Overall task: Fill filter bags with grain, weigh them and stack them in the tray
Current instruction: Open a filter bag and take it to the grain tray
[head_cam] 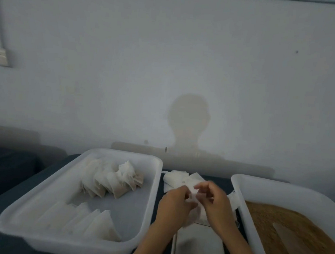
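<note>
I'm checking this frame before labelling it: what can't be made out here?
- Scale, head view: display not visible; arms cover part, bottom edge cuts it.
- Bag: blurred, mostly hidden by left hand and right hand; contents unclear.
- Grain tub: cut off at right edge.

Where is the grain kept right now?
In the head view, the grain fills the white tub at far right, just beyond the right hand.

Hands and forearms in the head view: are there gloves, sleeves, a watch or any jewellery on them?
Nothing worn shows. The left hand and the right hand are bare, with no gloves. Both forearms are uncovered as far as the bottom edge of the picture, so no sleeve appears. No watch, ring or bracelet can be made out, though the picture is blurred.
</note>
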A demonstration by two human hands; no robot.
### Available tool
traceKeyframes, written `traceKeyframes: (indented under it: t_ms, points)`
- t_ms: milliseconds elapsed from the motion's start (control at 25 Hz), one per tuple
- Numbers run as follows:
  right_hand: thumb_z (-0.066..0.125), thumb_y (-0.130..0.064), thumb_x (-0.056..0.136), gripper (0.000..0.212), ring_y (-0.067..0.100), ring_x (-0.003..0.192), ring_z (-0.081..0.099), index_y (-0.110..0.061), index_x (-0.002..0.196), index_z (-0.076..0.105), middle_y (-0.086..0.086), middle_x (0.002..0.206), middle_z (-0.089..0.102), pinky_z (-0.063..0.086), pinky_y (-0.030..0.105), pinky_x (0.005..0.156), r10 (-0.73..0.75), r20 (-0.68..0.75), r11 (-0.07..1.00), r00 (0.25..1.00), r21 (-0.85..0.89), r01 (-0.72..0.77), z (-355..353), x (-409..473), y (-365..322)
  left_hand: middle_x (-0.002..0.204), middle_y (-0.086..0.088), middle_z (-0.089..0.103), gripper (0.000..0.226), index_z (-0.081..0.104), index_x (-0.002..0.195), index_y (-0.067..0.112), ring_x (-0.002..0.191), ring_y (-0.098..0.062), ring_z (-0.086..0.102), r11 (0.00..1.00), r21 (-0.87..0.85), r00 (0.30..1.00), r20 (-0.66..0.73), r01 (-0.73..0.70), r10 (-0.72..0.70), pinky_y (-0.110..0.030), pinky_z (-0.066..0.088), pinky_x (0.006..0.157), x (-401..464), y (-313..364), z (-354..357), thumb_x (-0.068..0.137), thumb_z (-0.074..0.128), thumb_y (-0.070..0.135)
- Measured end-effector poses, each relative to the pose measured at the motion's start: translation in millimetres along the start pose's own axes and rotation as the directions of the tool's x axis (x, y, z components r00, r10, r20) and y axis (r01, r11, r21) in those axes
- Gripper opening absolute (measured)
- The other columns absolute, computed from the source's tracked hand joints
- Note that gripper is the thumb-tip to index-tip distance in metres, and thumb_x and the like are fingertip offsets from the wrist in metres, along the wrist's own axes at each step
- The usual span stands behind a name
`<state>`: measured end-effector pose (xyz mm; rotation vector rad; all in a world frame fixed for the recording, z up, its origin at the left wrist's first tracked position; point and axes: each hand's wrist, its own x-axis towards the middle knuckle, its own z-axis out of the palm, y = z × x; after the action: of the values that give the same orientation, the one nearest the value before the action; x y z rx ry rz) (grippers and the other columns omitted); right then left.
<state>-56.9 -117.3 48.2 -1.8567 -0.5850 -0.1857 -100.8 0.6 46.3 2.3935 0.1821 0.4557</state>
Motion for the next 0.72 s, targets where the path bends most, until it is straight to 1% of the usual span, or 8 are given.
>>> traceKeyframes:
  t_ms: [120, 200, 240, 360, 480, 560, 600, 720]
  points:
    - [0.059, 0.0, 0.089, 0.02, -0.003, 0.08, 0.061, -0.02, 0.086, 0.064, -0.008, 0.089, 0.067, 0.046, 0.007, 0.069, -0.11, 0.073, 0.994, 0.991, 0.025, 0.109, 17.6, 14.6, -36.2, 0.094, -0.001, 0.064, 0.016, 0.058, 0.101, 0.014, 0.085, -0.02, 0.061, 0.999, 0.034, 0.994, -0.108, -0.028, 0.032, -0.027, 0.046, 0.071, 0.6, -1.9, -42.8, 0.092, 0.055, 0.027]
    - [0.061, -0.003, 0.089, 0.02, -0.003, 0.08, 0.06, -0.022, 0.085, 0.063, -0.011, 0.086, 0.065, 0.044, 0.006, 0.068, -0.15, 0.131, 0.989, 0.98, 0.03, 0.147, 38.4, 23.7, -54.2, 0.1, -0.009, 0.065, 0.014, 0.058, 0.103, 0.011, 0.086, -0.026, 0.064, 0.999, -0.051, 0.994, -0.109, -0.003, -0.002, -0.037, 0.055, 0.075, -1.5, -11.0, -70.4, 0.092, 0.054, 0.02]
    - [0.062, -0.003, 0.088, 0.018, -0.003, 0.078, 0.06, -0.02, 0.086, 0.063, -0.012, 0.084, 0.065, 0.044, 0.005, 0.067, -0.166, 0.157, 0.986, 0.974, 0.046, 0.161, 50.0, 26.1, -61.0, 0.1, -0.01, 0.065, 0.014, 0.057, 0.104, 0.011, 0.084, -0.026, 0.066, 0.994, -0.105, 0.995, -0.092, 0.029, -0.039, -0.04, 0.058, 0.073, -4.0, -18.6, -82.3, 0.093, 0.053, 0.017]
    - [0.063, -0.004, 0.087, 0.015, -0.008, 0.074, 0.06, -0.02, 0.087, 0.064, -0.015, 0.078, 0.063, 0.044, 0.005, 0.064, -0.21, 0.239, 0.977, 0.948, 0.08, 0.197, 89.0, 21.8, -69.5, 0.096, -0.01, 0.065, 0.012, 0.051, 0.107, 0.013, 0.075, -0.023, 0.069, 0.975, -0.15, 0.985, -0.039, 0.163, -0.171, -0.038, 0.06, 0.065, -17.7, -46.7, -105.3, 0.096, 0.047, 0.013]
    - [0.06, -0.01, 0.091, 0.014, -0.012, 0.077, 0.059, -0.024, 0.09, 0.062, -0.017, 0.083, 0.063, 0.045, 0.007, 0.065, -0.174, 0.351, 0.985, 0.92, 0.06, 0.163, 121.8, 7.9, -62.9, 0.092, -0.009, 0.066, 0.011, 0.049, 0.107, 0.015, 0.067, -0.021, 0.071, 0.947, -0.177, 0.962, -0.009, 0.267, -0.273, -0.033, 0.06, 0.06, -33.6, -73.2, -109.0, 0.096, 0.045, 0.012]
    - [0.054, -0.016, 0.095, 0.01, -0.009, 0.08, 0.059, -0.024, 0.098, 0.059, -0.016, 0.092, 0.063, 0.045, 0.007, 0.069, -0.163, 0.413, 0.984, 0.896, 0.006, 0.176, 136.1, -2.3, -58.8, 0.088, -0.005, 0.064, 0.006, 0.048, 0.101, 0.019, 0.059, -0.015, 0.069, 0.926, -0.212, 0.949, 0.017, 0.312, -0.315, -0.03, 0.059, 0.057, -42.9, -89.8, -106.0, 0.096, 0.047, 0.016]
    - [0.051, -0.019, 0.096, 0.009, -0.006, 0.084, 0.059, -0.023, 0.102, 0.057, -0.012, 0.098, 0.063, 0.046, 0.009, 0.072, -0.165, 0.431, 0.978, 0.887, -0.042, 0.202, 141.1, -6.8, -56.9, 0.088, -0.005, 0.064, 0.004, 0.048, 0.098, 0.02, 0.061, -0.016, 0.07, 0.922, -0.204, 0.943, 0.021, 0.328, -0.331, -0.032, 0.059, 0.06, -45.6, -97.7, -105.2, 0.096, 0.048, 0.017]
    - [0.049, -0.024, 0.096, 0.023, 0.007, 0.089, 0.056, -0.021, 0.118, 0.044, -0.003, 0.109, 0.056, 0.048, 0.021, 0.08, -0.163, 0.464, 0.919, 0.871, -0.251, 0.305, 148.5, -15.6, -53.5, 0.082, 0.0, 0.059, 0.009, 0.043, 0.092, 0.021, 0.071, -0.019, 0.066, 0.936, -0.06, 0.937, -0.009, 0.347, -0.348, -0.03, 0.054, 0.067, -48.8, -118.5, -101.7, 0.094, 0.048, 0.015]
